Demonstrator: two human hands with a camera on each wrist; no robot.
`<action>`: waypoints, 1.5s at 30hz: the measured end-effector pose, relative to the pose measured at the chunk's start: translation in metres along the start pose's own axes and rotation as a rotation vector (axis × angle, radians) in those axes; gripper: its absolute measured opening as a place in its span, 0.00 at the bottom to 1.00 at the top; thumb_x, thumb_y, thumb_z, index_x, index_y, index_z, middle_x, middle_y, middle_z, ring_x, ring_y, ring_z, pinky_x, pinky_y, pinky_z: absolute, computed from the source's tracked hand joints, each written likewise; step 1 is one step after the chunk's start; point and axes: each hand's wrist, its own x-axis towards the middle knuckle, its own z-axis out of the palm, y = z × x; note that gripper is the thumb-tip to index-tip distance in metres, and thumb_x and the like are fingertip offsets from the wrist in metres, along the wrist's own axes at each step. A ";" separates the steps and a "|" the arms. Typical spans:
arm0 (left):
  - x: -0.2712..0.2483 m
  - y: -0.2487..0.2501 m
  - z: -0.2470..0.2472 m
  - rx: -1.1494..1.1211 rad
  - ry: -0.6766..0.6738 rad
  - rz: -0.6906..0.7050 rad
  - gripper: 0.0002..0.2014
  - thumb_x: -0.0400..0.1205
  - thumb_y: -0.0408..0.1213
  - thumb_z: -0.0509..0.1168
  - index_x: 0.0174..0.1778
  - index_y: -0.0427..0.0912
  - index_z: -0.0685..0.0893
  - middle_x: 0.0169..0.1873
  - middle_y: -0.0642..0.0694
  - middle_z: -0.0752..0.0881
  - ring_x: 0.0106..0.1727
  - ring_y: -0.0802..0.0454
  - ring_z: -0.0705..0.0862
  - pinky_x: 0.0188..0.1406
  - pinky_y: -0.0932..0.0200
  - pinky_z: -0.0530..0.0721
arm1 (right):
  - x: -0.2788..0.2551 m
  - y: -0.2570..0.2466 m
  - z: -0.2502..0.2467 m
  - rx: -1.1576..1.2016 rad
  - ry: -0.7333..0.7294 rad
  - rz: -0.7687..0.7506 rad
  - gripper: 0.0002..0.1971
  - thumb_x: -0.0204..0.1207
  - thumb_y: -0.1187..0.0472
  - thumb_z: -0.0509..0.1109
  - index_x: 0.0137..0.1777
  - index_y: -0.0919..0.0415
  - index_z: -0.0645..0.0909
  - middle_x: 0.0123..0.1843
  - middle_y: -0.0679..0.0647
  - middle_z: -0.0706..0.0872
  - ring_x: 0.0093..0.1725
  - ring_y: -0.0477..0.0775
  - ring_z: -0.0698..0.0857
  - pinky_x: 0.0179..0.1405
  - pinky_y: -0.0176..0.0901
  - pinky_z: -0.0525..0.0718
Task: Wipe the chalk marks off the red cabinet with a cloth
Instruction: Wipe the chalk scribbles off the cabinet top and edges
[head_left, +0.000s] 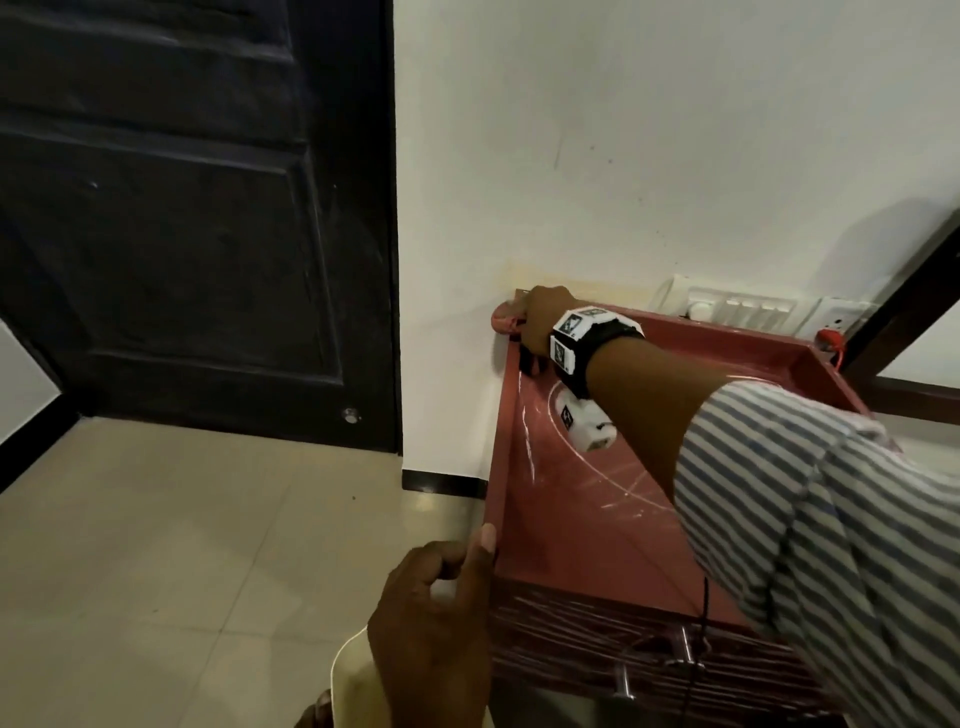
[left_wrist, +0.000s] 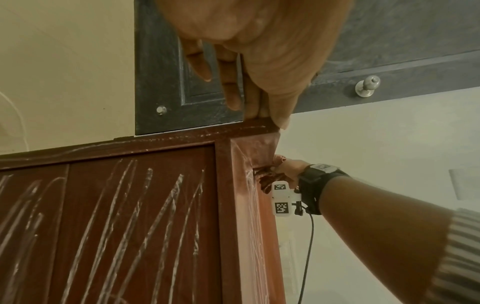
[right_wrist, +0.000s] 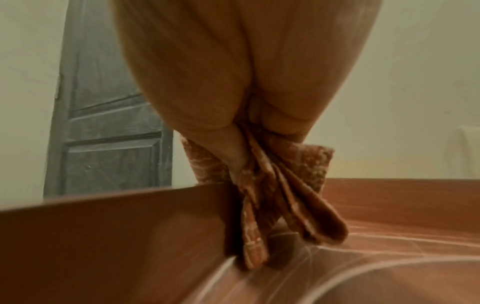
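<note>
The red cabinet (head_left: 597, 540) stands against the white wall. White chalk marks (head_left: 626, 488) curve across its top, and long chalk strokes (left_wrist: 135, 222) cover its front panel. My right hand (head_left: 535, 327) is at the far left corner of the top and grips a folded reddish patterned cloth (right_wrist: 293, 197). The cloth (head_left: 506, 319) hangs over the raised rim and touches the top. My left hand (head_left: 441, 597) rests on the near left corner, thumb on the rim and fingers relaxed, holding nothing (left_wrist: 259, 61).
A dark panelled door (head_left: 182, 234) is to the left. A white switch panel (head_left: 743, 312) and a red plug (head_left: 831, 340) sit on the wall behind the cabinet. Beige tiled floor (head_left: 182, 545) lies to the left. A cream object (head_left: 353, 670) is below my left hand.
</note>
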 end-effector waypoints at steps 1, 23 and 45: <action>-0.001 0.002 0.000 -0.009 -0.006 0.006 0.23 0.70 0.78 0.64 0.32 0.63 0.87 0.35 0.63 0.90 0.41 0.64 0.87 0.41 0.66 0.78 | -0.015 -0.003 0.000 0.004 -0.024 -0.036 0.17 0.78 0.73 0.60 0.57 0.55 0.85 0.67 0.58 0.85 0.66 0.61 0.83 0.60 0.41 0.80; 0.037 0.084 -0.008 0.552 -0.210 0.640 0.21 0.86 0.50 0.56 0.67 0.46 0.87 0.66 0.48 0.85 0.65 0.44 0.84 0.65 0.40 0.84 | -0.355 0.146 0.027 0.746 0.378 -0.012 0.25 0.80 0.69 0.69 0.65 0.34 0.83 0.59 0.38 0.89 0.53 0.39 0.89 0.53 0.39 0.90; 0.068 0.065 0.060 1.022 -0.291 0.740 0.33 0.88 0.64 0.43 0.80 0.47 0.72 0.79 0.44 0.74 0.77 0.40 0.75 0.69 0.31 0.77 | -0.267 0.078 0.093 0.439 0.074 -0.305 0.19 0.76 0.64 0.66 0.64 0.45 0.86 0.74 0.45 0.81 0.79 0.51 0.72 0.83 0.52 0.62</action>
